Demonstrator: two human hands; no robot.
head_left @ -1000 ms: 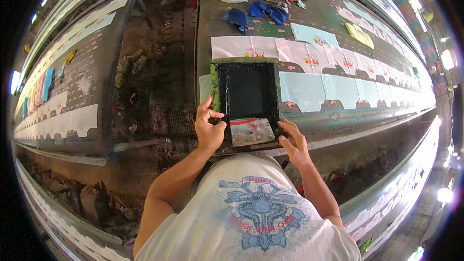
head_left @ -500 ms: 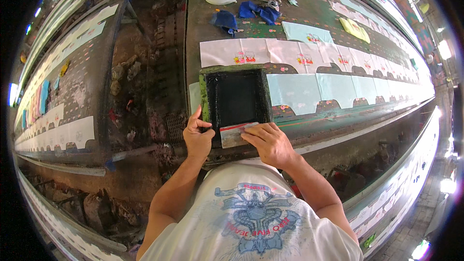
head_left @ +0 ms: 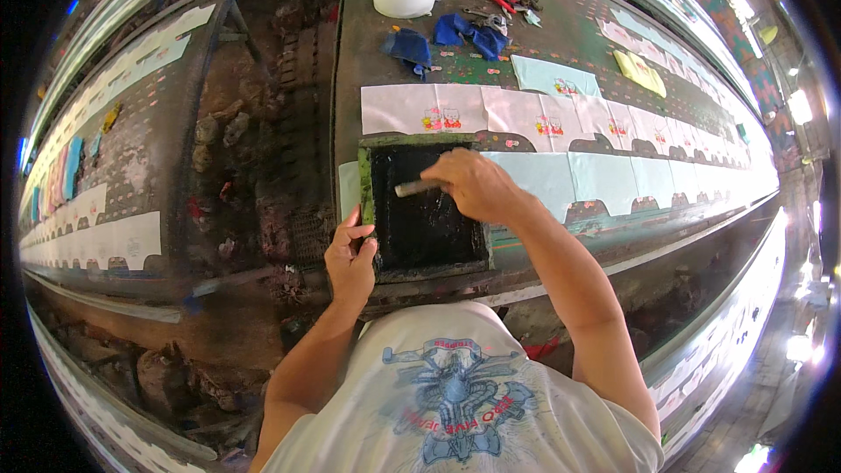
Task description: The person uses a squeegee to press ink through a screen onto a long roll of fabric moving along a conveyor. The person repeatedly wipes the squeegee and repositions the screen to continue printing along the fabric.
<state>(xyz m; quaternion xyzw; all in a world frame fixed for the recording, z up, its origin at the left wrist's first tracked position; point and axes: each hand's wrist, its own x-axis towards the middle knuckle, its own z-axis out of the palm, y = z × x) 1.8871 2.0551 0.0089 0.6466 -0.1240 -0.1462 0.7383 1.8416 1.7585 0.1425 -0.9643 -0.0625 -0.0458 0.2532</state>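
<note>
Head view: left hand (head_left: 349,261) clamped on the left rim of the printing screen (head_left: 423,204), which lies on the table (head_left: 350,61); right hand (head_left: 473,184) closed on the squeegee (head_left: 419,187) near the screen's far end. Printed cloth panels (head_left: 455,109) lie beyond, so this looks mid-run.

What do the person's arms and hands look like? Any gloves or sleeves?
No gloves: the left hand and right hand are bare, and so are both forearms. No watch or rings show. The white T-shirt has short sleeves and a blue-grey picture.
</note>
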